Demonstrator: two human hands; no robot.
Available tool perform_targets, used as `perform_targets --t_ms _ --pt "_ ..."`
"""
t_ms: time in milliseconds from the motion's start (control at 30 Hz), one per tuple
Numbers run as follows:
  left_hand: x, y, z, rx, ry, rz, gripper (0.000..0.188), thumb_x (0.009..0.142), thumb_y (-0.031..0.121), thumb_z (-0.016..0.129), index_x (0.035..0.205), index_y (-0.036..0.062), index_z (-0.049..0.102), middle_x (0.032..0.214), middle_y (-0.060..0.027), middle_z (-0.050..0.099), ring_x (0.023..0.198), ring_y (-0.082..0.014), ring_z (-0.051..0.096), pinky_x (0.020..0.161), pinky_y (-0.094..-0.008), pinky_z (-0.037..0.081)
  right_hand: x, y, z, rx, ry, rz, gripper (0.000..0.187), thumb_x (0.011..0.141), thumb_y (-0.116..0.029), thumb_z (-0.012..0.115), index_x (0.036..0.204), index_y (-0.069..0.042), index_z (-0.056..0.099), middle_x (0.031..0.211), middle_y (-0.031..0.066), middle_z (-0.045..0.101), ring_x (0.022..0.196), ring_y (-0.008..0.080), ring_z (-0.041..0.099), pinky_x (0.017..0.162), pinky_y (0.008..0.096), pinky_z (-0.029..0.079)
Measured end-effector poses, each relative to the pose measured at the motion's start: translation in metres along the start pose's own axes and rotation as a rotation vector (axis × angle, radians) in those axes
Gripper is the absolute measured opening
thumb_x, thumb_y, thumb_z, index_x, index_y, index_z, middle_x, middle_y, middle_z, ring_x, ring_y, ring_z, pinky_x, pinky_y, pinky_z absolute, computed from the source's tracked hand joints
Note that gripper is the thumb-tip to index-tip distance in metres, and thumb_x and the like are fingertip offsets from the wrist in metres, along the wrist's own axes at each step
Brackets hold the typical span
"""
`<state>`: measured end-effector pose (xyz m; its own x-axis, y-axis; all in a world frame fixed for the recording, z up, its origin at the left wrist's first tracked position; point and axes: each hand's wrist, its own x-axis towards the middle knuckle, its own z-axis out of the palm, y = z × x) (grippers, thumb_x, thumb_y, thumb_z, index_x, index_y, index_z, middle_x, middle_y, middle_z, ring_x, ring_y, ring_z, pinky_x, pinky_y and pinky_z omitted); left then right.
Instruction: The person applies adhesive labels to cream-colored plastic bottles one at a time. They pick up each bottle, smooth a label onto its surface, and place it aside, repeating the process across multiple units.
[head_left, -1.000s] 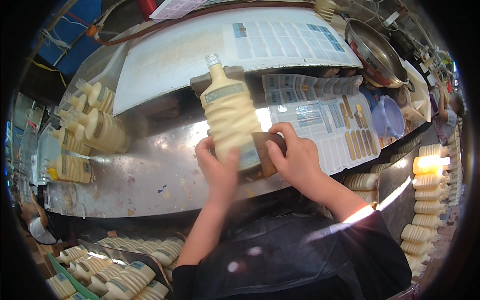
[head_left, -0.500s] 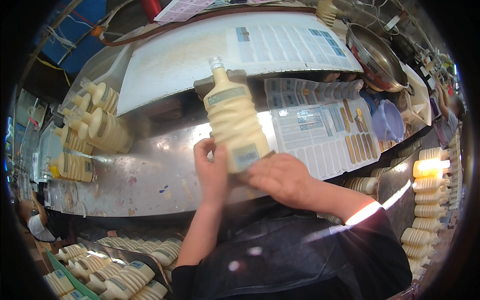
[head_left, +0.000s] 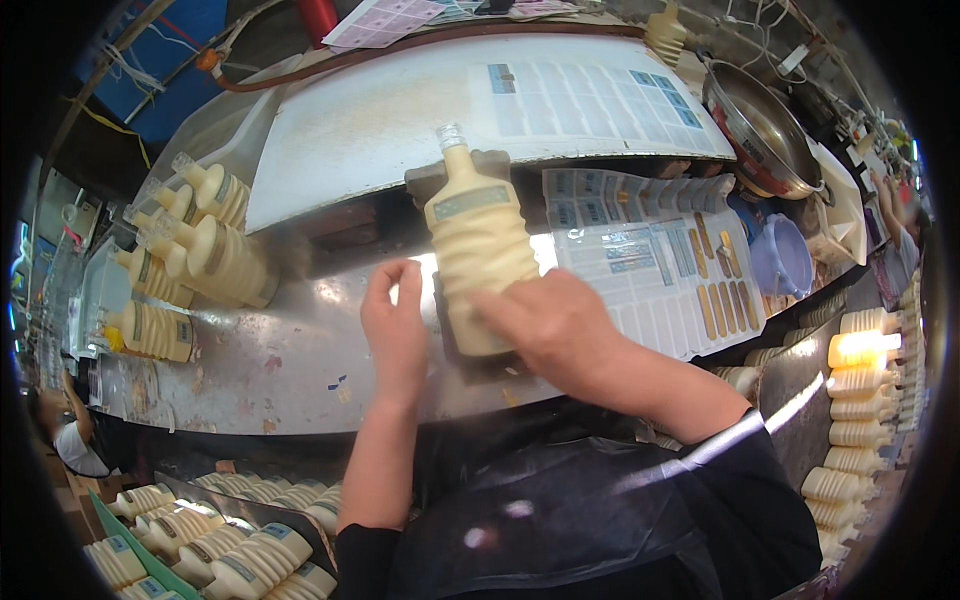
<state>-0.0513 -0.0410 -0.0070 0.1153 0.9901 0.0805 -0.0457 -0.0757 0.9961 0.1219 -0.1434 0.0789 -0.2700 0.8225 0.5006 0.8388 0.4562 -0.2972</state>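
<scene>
A cream plastic bottle (head_left: pixel 480 255) with ribbed sides and a clear threaded neck lies in front of me, neck away. Its neck end rests on a dark grey block (head_left: pixel 425 182). A greenish label strip (head_left: pixel 472 203) crosses its shoulder. My right hand (head_left: pixel 560 335) lies over the bottle's lower right side, a finger reaching across it; motion blurs the fingertips. My left hand (head_left: pixel 393 325) is raised just left of the bottle, apart from it. Its thumb and forefinger are pinched together at the tips; anything between them is too small to make out.
Several similar bottles (head_left: pixel 215 255) stand on the left of the metal table (head_left: pixel 300 385). Label sheets (head_left: pixel 640 260) lie to the right, beside a purple bucket (head_left: pixel 782 255) and a large metal pan (head_left: pixel 760 130). A white board (head_left: pixel 390 110) spans the back. More bottles (head_left: pixel 240 570) fill trays low left.
My left hand has let go of the bottle and moved left. My right hand has shifted from its base up onto its lower side. The blue-grey lower label no longer shows.
</scene>
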Motion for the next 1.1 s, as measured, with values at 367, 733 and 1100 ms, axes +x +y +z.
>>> perform_targets --t_ms 367,733,1100 --pt "0.086 0.046 0.037 0.513 -0.13 0.508 0.023 0.096 0.015 0.066 0.116 0.0039 0.071 0.105 -0.0084 0.068 0.096 -0.0214 0.063 0.091 -0.0341 0.049 -0.04 0.032 0.001 0.057 0.221 0.096 0.028 0.079 -0.005 0.07 0.106 -0.012 0.073 0.091 0.0043 0.075 0.076 0.0233 0.07 0.067 0.0367 0.049" --pt "0.141 0.067 0.068 0.902 -0.325 0.223 0.045 0.087 0.035 0.071 0.125 0.0111 0.069 0.084 -0.0076 0.068 0.076 -0.0252 0.065 0.075 -0.0384 0.052 -0.047 0.017 0.01 0.162 0.145 -0.218 0.039 0.079 -0.008 0.073 0.118 -0.01 0.07 0.098 0.0037 0.07 0.081 0.0204 0.069 0.067 0.0344 0.048" --pt "0.115 0.082 -0.002 0.512 -0.18 0.039 0.028 0.086 0.021 0.076 0.098 0.0041 0.057 0.088 -0.002 0.054 0.082 -0.0115 0.049 0.074 -0.028 0.045 -0.053 -0.012 0.021 -0.086 -0.15 -0.424 0.041 0.082 -0.015 0.066 0.123 -0.012 0.068 0.105 0.0026 0.066 0.086 0.0188 0.062 0.068 0.0328 0.044"
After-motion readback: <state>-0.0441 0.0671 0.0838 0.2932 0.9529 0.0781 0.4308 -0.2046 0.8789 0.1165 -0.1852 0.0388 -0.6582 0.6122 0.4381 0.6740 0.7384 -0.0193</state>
